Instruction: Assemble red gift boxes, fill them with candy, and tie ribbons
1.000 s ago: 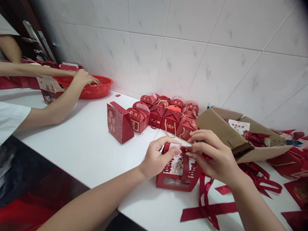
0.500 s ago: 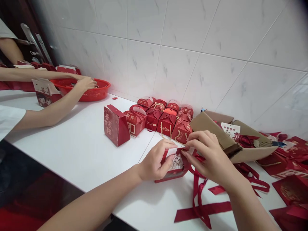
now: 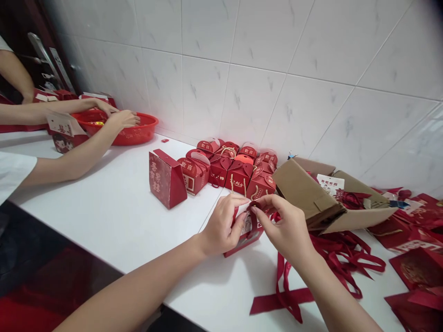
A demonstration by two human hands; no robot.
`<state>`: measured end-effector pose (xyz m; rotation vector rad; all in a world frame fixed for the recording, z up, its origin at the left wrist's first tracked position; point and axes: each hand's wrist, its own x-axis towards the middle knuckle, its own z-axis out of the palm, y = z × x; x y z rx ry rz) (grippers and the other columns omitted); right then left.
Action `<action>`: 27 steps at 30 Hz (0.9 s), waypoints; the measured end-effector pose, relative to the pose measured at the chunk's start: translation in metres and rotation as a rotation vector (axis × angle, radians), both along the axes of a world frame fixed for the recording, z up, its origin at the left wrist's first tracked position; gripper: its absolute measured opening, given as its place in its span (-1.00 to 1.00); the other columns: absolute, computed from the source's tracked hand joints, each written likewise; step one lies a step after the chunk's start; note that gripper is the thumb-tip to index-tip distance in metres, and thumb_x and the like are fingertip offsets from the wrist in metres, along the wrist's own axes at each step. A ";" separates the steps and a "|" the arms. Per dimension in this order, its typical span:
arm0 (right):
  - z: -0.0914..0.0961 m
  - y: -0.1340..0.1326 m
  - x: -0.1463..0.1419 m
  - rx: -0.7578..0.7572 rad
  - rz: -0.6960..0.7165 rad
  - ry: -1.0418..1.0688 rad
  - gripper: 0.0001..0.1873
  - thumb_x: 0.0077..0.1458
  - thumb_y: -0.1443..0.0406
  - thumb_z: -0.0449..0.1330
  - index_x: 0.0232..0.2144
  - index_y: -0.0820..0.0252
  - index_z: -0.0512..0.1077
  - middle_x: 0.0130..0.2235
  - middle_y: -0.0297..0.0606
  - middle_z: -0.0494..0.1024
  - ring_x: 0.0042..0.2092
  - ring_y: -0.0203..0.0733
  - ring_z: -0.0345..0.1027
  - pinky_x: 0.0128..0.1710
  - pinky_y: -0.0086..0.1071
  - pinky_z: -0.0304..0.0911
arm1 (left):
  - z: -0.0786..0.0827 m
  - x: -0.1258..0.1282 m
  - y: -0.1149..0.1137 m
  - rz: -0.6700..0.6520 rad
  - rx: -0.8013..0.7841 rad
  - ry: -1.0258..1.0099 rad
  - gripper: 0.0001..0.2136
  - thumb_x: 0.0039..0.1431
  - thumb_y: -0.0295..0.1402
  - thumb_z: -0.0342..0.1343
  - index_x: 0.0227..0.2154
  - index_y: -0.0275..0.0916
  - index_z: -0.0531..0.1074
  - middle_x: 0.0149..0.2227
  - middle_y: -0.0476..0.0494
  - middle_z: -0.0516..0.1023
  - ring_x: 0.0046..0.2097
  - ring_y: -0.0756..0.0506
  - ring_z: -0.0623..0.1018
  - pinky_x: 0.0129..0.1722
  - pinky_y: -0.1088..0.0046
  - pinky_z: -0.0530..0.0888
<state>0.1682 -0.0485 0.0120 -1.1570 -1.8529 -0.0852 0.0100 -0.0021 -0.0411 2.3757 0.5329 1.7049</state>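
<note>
Gripping the top of a small red box (image 3: 248,230), the left hand (image 3: 223,226) has its thumb on the printed front and its fingers bent over the top. The right hand (image 3: 282,226) pinches a dark red ribbon (image 3: 255,204) at the box's upper edge, thumb and fingertips close together; they partly hide the spot, so the exact hold is hard to tell. The box is on the white table (image 3: 121,216), near 1 cardboard box (image 3: 308,196) and grouped red boxes (image 3: 238,170). Loose ribbons (image 3: 268,302) lie below the right forearm.
</note>
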 end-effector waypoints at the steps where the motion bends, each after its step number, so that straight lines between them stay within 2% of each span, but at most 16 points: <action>1: 0.000 0.001 0.000 -0.021 0.009 0.044 -0.97 0.06 0.38 0.21 -0.38 0.18 0.41 -0.42 -0.32 0.56 -0.44 -0.28 0.44 -0.42 -0.45 0.34 | 0.000 0.000 0.000 -0.003 -0.011 -0.008 -0.69 0.17 -0.52 -0.01 -0.02 -0.23 0.23 -0.14 -0.25 0.44 -0.08 -0.16 0.47 -0.11 0.24 0.43; 6: 0.002 0.006 0.005 -0.118 0.075 0.163 -0.95 0.04 0.33 0.22 -0.40 0.21 0.45 -0.42 -0.27 0.57 -0.42 -0.25 0.44 -0.39 -0.43 0.37 | 0.001 -0.001 -0.001 0.003 -0.083 -0.033 -0.76 0.19 -0.49 -0.01 -0.07 -0.22 0.26 -0.17 -0.23 0.44 -0.11 -0.16 0.47 -0.13 0.25 0.42; 11: 0.015 0.001 0.015 -0.494 0.306 0.300 -0.84 0.05 0.24 0.25 -0.43 0.25 0.43 -0.44 -0.25 0.54 -0.40 -0.24 0.44 -0.43 -0.44 0.36 | 0.002 -0.004 0.008 0.050 -0.172 -0.101 -0.83 0.25 -0.45 -0.04 -0.11 -0.21 0.28 -0.21 -0.17 0.42 -0.18 -0.10 0.48 -0.19 0.34 0.44; 12: 0.017 -0.001 0.016 -0.527 0.352 0.309 -0.83 0.05 0.24 0.25 -0.43 0.25 0.42 -0.44 -0.26 0.53 -0.40 -0.25 0.44 -0.43 -0.45 0.37 | 0.003 -0.006 0.010 0.059 -0.182 -0.126 -0.81 0.26 -0.46 -0.04 -0.08 -0.21 0.26 -0.21 -0.17 0.42 -0.17 -0.09 0.47 -0.19 0.36 0.44; 15: 0.020 -0.003 0.018 -0.411 0.430 0.273 -0.89 0.07 0.28 0.25 -0.40 0.22 0.41 -0.38 -0.25 0.54 -0.33 -0.24 0.45 -0.34 -0.43 0.41 | 0.005 -0.009 0.014 0.033 -0.157 -0.153 -0.77 0.24 -0.48 -0.03 -0.05 -0.19 0.27 -0.18 -0.15 0.41 -0.15 -0.07 0.48 -0.16 0.38 0.45; 17: 0.018 -0.003 0.019 -0.291 0.476 0.192 -0.99 0.11 0.36 0.20 -0.36 0.20 0.42 -0.32 -0.23 0.56 -0.25 -0.23 0.47 -0.25 -0.40 0.43 | 0.008 -0.010 0.011 -0.009 -0.124 -0.124 -0.83 0.21 -0.52 -0.03 -0.20 -0.20 0.39 -0.21 -0.14 0.42 -0.16 -0.06 0.48 -0.18 0.39 0.46; 20: 0.013 -0.001 0.018 -0.165 0.511 0.050 -0.84 0.13 0.49 0.13 -0.30 0.18 0.43 -0.31 -0.24 0.59 -0.26 -0.25 0.50 -0.26 -0.43 0.44 | 0.014 -0.011 0.002 -0.054 -0.141 -0.081 -0.79 0.14 -0.58 -0.04 -0.45 -0.25 0.47 -0.25 -0.15 0.43 -0.22 -0.05 0.51 -0.27 0.44 0.48; 23: 0.011 -0.001 0.016 -0.062 0.508 -0.031 -0.78 0.12 0.53 0.09 -0.29 0.18 0.45 -0.31 -0.25 0.58 -0.28 -0.28 0.50 -0.29 -0.47 0.45 | 0.022 -0.013 -0.007 -0.102 -0.198 -0.078 -0.79 0.06 -0.60 -0.02 -0.46 -0.28 0.50 -0.26 -0.18 0.46 -0.25 -0.05 0.53 -0.28 0.43 0.49; 27: 0.011 0.001 0.014 0.060 0.514 -0.113 -0.75 0.13 0.55 0.07 -0.28 0.19 0.47 -0.28 -0.20 0.57 -0.19 -0.24 0.50 -0.24 -0.45 0.46 | 0.030 -0.016 -0.011 -0.138 -0.222 -0.059 -0.85 0.08 -0.51 0.03 -0.44 -0.30 0.52 -0.26 -0.21 0.48 -0.24 -0.08 0.54 -0.24 0.36 0.50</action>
